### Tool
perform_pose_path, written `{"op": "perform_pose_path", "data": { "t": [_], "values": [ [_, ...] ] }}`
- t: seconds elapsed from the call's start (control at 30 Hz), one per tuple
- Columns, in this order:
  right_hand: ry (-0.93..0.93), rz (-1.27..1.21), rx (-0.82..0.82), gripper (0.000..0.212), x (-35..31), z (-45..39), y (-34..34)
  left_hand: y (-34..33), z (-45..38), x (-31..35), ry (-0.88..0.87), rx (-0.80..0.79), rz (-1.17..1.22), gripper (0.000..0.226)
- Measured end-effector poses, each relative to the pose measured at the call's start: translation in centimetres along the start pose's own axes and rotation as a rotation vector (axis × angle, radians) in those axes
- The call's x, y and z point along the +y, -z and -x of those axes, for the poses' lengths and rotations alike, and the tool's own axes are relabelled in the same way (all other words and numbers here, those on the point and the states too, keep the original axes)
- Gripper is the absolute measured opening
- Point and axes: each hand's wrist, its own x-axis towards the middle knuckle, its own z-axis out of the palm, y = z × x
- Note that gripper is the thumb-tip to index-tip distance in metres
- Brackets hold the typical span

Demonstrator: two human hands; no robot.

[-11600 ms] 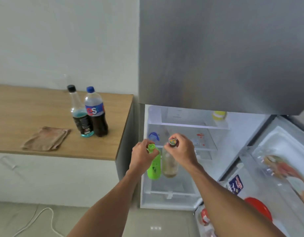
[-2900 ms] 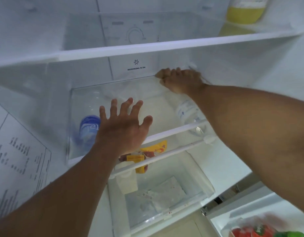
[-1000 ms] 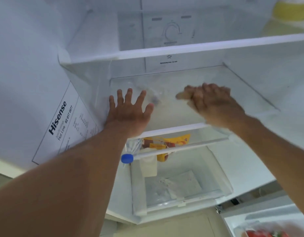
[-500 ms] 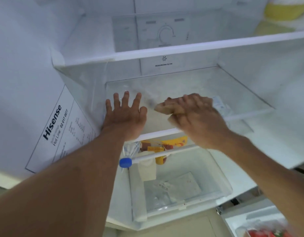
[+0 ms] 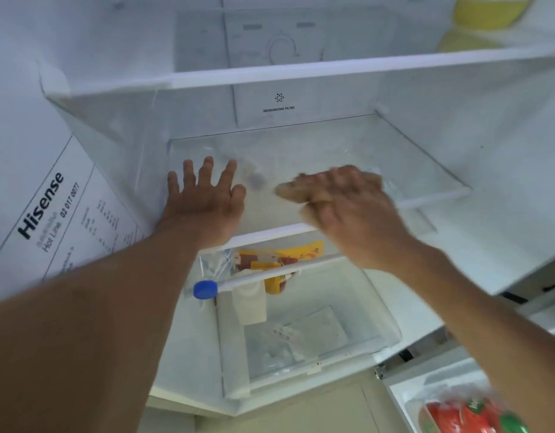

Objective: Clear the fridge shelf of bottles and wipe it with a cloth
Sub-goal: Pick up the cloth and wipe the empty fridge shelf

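Head view: the left hand lies flat and open, fingers spread, on the glass shelf near its front left corner. The right hand, blurred, presses a brownish cloth against the shelf's middle, fingers closed over it. Below the shelf's front edge sit a yellow packet and a blue cap above a clear drawer.

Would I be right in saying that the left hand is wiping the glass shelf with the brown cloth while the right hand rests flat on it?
Not quite: the hands are swapped. In the head view the right hand presses the brown cloth onto the glass shelf, blurred with motion, while the left hand rests flat, fingers spread, on the shelf's left side. The rest stands.
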Motion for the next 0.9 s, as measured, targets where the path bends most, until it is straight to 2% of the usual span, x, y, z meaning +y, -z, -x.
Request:
{"op": "perform_pose_path", "data": {
  "t": [0.03,0.1,0.17,0.2,0.23,0.33,0.43,0.5,0.57,0.6,0.67,0.7,0.77,0.83,0.9],
  "values": [
    [-0.068,0.028,-0.031,0.069,3.0,0.0,-0.3,0.2,0.1,0.1,0.0,0.001,-0.001,0.103],
    [-0.322,-0.014,-0.051,0.062,8.5,-2.8,-0.9,0.2,0.2,0.1,0.018,0.007,0.032,0.1],
    [-0.506,-0.004,-0.067,0.075,11.1,-7.0,-0.4,0.1,0.3,0.2,0.018,0.02,0.062,0.097],
    [-0.532,-0.011,-0.074,0.086,11.4,-9.3,-0.3,0.1,0.3,0.3,0.023,0.026,0.071,0.092],
    [-0.539,-0.008,-0.085,0.089,10.9,-11.3,-0.2,0.0,0.4,0.4,0.034,0.031,0.086,0.086],
    [-0.399,-0.046,-0.129,0.065,6.9,-15.1,-0.1,0.2,0.4,0.4,0.031,0.036,0.097,0.091],
    [-0.205,-0.074,-0.149,0.071,2.3,-14.7,-0.3,0.6,0.7,0.4,0.006,0.013,0.046,0.103],
    [-0.077,-0.103,-0.147,0.071,0.1,-12.4,-0.5,0.5,0.7,0.4,0.031,0.024,0.069,0.093],
    [0.031,-0.195,-0.136,0.06,-0.8,-9.2,-0.1,0.9,0.7,0.7,0.082,0.123,0.165,0.07],
    [0.035,-0.323,-0.106,0.054,-0.8,-7.8,0.5,1.1,0.9,1.0,0.086,0.218,0.213,0.06],
    [-0.153,-0.648,0.043,0.046,0.3,-5.8,1.9,1.4,1.5,1.5,0.031,0.448,0.255,0.04],
    [-0.277,-0.695,0.122,0.043,1.5,-5.2,2.5,1.3,1.8,1.7,0.003,0.555,0.24,0.035],
    [-0.394,-0.479,0.088,0.042,3.6,-4.0,2.6,1.7,2.5,2.5,0.034,0.675,0.224,0.039],
    [-0.306,-0.275,0.003,0.045,4.1,-3.1,2.3,2.6,2.7,3.8,0.152,0.605,0.32,0.05],
    [-0.219,-0.314,0.008,0.046,3.6,-3.3,2.2,4.1,2.2,6.0,0.307,0.338,0.398,0.065]
  ]
}}
